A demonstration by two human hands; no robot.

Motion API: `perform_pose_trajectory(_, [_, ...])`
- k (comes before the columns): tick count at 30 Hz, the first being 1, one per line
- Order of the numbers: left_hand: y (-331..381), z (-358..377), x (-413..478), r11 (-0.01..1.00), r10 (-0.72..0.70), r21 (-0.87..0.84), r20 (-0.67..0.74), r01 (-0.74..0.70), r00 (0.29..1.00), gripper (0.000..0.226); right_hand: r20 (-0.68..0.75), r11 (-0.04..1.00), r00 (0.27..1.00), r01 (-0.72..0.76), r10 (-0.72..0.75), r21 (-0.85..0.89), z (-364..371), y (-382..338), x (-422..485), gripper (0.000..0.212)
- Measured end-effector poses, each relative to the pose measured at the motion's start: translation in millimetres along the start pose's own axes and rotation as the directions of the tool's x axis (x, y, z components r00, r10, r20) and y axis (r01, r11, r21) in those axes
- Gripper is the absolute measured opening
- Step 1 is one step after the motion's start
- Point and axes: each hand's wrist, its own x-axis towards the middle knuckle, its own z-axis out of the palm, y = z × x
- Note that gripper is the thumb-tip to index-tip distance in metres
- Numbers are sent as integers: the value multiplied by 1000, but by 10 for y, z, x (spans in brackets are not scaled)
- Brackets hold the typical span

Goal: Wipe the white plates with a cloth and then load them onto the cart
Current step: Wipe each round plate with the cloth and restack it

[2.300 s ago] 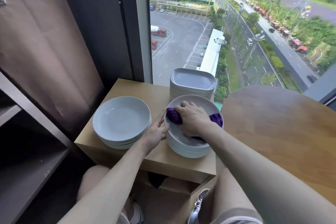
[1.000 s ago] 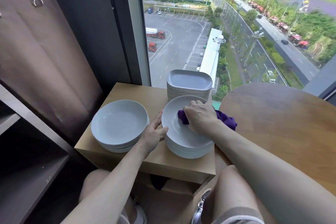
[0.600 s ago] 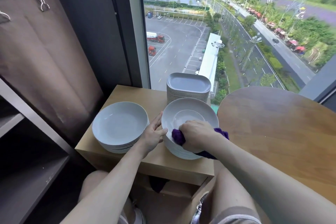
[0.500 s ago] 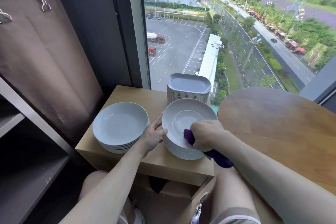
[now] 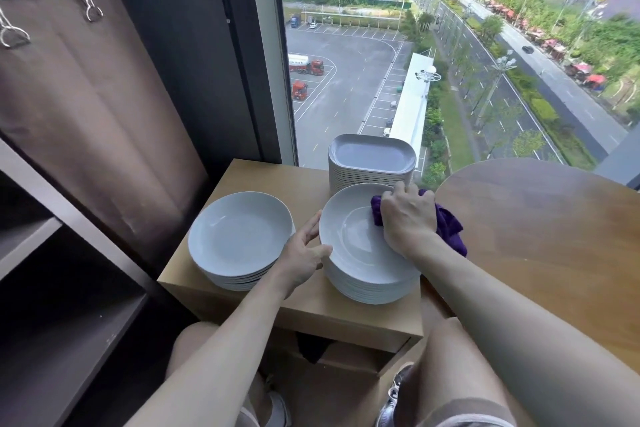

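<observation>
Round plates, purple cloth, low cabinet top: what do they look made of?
Round plates: likely glazed ceramic or melamine; white, smooth, with a soft window sheen. Can't settle which.
Purple cloth: soft fabric, probably microfibre; matte, bunches and folds under the right hand.
Low cabinet top: light wood-look board, likely laminate or veneer; satin, even colour, faint grain.

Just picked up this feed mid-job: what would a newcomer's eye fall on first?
The right hand grips a purple cloth on the top plate of the right stack of round white plates, while the left hand rests against that stack's left rim. A second round stack sits to its left and a squarish stack behind, all on a small wooden cabinet. Beyond, a tall window looks down on a car park.
</observation>
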Motion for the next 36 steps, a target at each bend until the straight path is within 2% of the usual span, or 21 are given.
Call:
perform_pose_trajectory(5, [-32,3,41,996,2,88,-77,4,997,72,-65,998,996,55,-55,-12,88,-22,-13,30])
perform_pose_trajectory(10, [-3,82,108,979,46,205,-192,-5,980,58,-53,993,991,122,-121,11,91,33,-90,31])
perform_pose_trajectory(17, [17,119,133,885,108,463,-312,52,944,64,-87,986,986,147,-139,82,45,135,-324,30])
perform_pose_trajectory(23, [99,170,85,916,160,401,-344,-10,925,57,-105,985,988,125,-112,121,17,201,-539,33])
perform_pose_trajectory(28, [186,187,21,944,120,330,-334,-3,935,58,-117,982,987,124,-108,144,9,219,-652,35])
perform_pose_trajectory(36, [302,152,-22,861,199,508,-301,-19,933,54,-109,976,990,110,-90,188,12,238,-736,37])
